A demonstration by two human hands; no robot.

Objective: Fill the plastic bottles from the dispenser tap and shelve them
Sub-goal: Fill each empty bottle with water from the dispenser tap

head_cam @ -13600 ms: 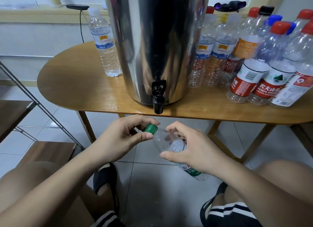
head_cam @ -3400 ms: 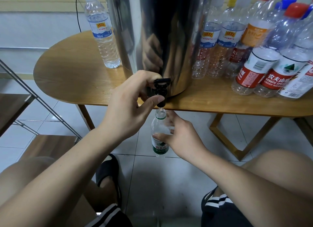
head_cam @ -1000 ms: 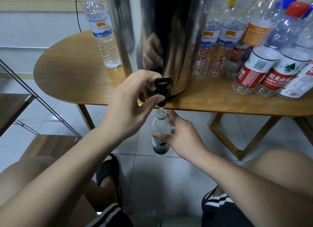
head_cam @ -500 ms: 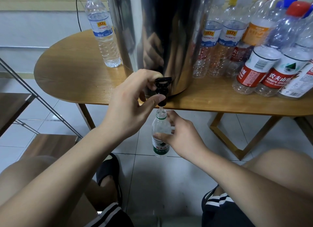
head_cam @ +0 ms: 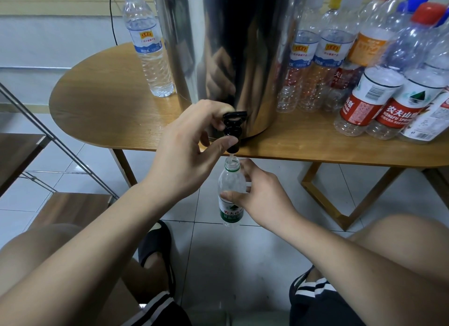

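Head | bottle (head_cam: 230,211) upright, mouth up | left hand (head_cam: 184,160) pinches tap (head_cam: 233,126) | right hand (head_cam: 262,197) grips bottle

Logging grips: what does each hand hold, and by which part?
The right hand grips the bottle round its upper body, above the label. The left hand holds the tap, fingers over its lever, thumb against the spout.

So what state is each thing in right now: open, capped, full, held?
Tap: gripped by the left hand; a thin stream seems to run.
Green-label bottle: uncapped, upright under the tap, gripped by the right hand.
Blue-label bottle: capped, upright, looks full.
Cluster of bottles: upright, tops in view capped, look empty.
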